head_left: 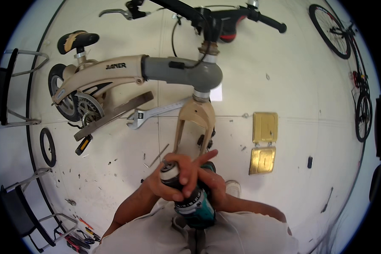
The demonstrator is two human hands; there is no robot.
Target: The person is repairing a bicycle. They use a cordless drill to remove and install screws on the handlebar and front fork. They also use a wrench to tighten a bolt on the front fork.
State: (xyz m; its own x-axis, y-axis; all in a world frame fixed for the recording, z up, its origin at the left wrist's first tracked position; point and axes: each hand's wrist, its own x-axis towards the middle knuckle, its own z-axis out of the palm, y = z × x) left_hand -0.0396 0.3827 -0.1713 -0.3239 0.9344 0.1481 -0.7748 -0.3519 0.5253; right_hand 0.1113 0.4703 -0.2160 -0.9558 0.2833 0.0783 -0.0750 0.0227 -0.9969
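I hold a teal and black cordless drill close in front of my lap. Its silver and black chuck tilts up toward the left. My left hand is closed, its fingers wrapped round the drill's front end beside the chuck. My right hand is closed round the rear part by the grip, mostly hidden behind the drill body. Just beyond my hands is the beige fork of a folding bicycle, with bare legs. The bicycle's grey and beige frame stretches to the left.
A large adjustable wrench and a long flat bar lie beside the bicycle. A thin metal rod is near my left hand. An open brass floor box sits right. Chairs stand left; another bicycle is far right.
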